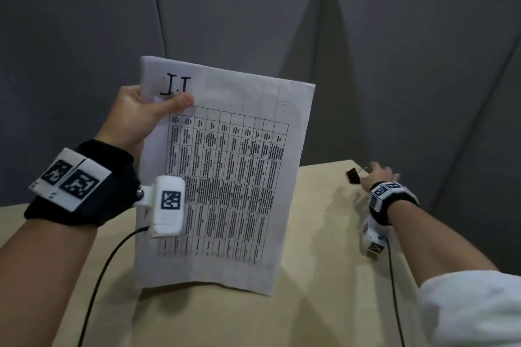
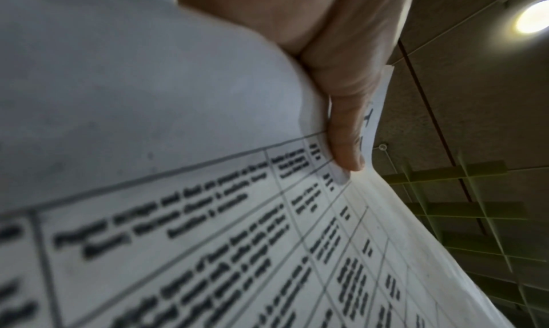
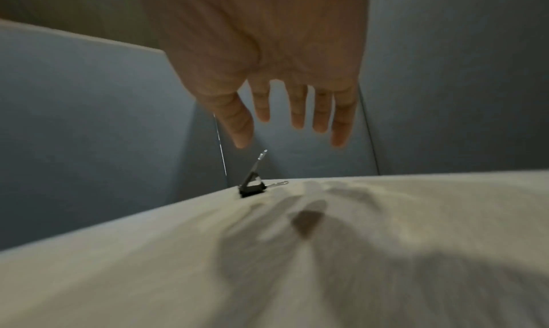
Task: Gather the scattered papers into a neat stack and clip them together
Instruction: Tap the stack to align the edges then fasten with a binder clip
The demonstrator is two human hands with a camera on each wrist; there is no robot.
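Observation:
A stack of white papers with a printed table and "1.1" handwritten on top stands upright above the table. My left hand grips its upper left edge, thumb pressed on the front sheet. A black binder clip lies at the table's far right corner. My right hand hovers just above and beside the binder clip, fingers spread and straight, holding nothing.
The beige table ends close behind the clip. Grey padded wall panels rise behind it. Cables run from both wrist cameras across the table.

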